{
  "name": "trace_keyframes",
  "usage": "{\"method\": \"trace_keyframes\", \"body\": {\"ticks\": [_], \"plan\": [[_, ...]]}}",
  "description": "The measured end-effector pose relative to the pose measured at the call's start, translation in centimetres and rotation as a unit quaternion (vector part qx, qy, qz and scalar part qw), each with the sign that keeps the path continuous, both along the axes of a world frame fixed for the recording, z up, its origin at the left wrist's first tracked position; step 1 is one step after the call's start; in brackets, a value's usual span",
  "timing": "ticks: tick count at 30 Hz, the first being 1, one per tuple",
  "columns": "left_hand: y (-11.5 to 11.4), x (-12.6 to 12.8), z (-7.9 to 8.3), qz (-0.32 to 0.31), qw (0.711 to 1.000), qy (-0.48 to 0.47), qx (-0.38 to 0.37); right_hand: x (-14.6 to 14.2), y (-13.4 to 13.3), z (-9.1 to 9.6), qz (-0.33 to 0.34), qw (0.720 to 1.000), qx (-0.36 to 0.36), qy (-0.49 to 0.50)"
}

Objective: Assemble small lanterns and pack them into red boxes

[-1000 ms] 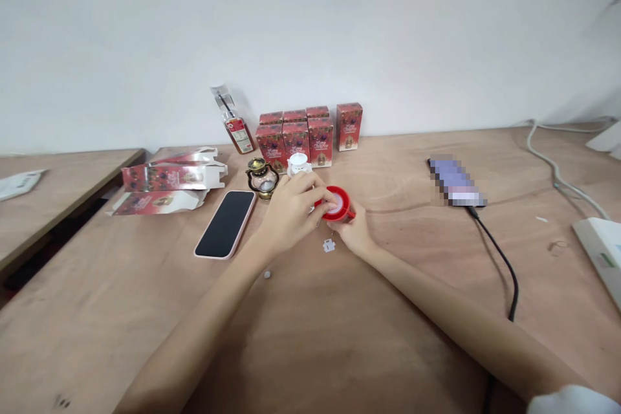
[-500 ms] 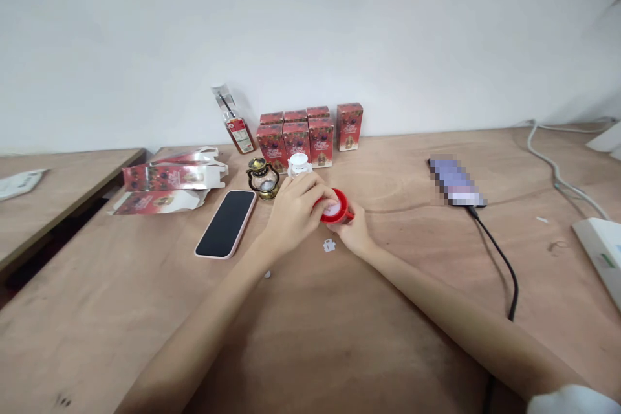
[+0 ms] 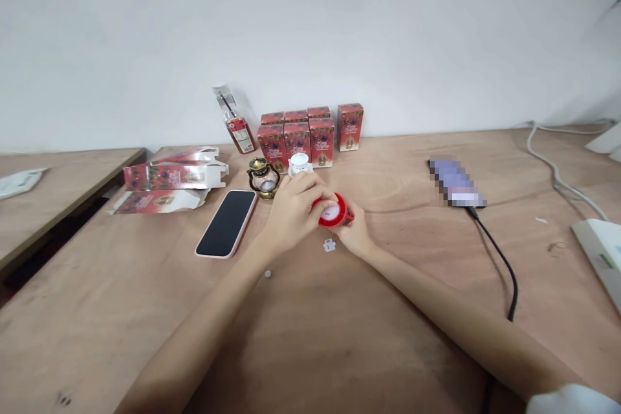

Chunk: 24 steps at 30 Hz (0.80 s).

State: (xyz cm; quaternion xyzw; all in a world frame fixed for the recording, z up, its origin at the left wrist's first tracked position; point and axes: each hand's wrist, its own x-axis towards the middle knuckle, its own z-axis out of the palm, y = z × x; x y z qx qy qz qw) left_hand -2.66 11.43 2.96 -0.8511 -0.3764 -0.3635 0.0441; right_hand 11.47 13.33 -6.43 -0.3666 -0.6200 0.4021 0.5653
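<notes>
Between my two hands is a small red lantern (image 3: 342, 210), tilted so its round end with a pale disc inside faces me. My right hand (image 3: 357, 231) wraps round it from the right side. My left hand (image 3: 297, 210) is closed at its left rim, thumb and fingertips pressed at the disc's edge. Just behind my left hand stand a bronze lantern (image 3: 263, 178) with clear sides and a white lantern (image 3: 299, 163), partly hidden by my fingers. A small white cut-out piece (image 3: 329, 245) lies on the table below the red lantern.
Several red printed boxes (image 3: 297, 140) stand by the wall, with one box (image 3: 350, 127) apart. A bottle (image 3: 239, 132) leans there. Flattened cartons (image 3: 169, 184) and a phone (image 3: 226, 224) lie left. Another phone (image 3: 453, 182) with a black cable (image 3: 504, 265) lies right. A small round piece (image 3: 268, 274) lies near my left forearm.
The red lantern has shifted and turned very slightly in my hands, moving a little left. Both hands keep nearly the same place and hold.
</notes>
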Motion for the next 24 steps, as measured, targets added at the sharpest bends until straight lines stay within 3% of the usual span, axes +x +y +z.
{"method": "trace_keyframes", "body": {"ticks": [6,14,24], "plan": [[0.1,0.2,-0.3,0.011,0.998,-0.035,-0.048,0.0,0.2,-0.2,-0.008,1.0,-0.015,0.01],[-0.2,0.2,0.7,-0.006,0.966,-0.156,-0.204,0.0,-0.1,0.0,-0.001,1.0,0.01,0.004],[-0.6,0.1,1.4,0.006,0.975,-0.125,-0.183,0.0,-0.1,0.1,-0.004,1.0,0.02,0.002]]}}
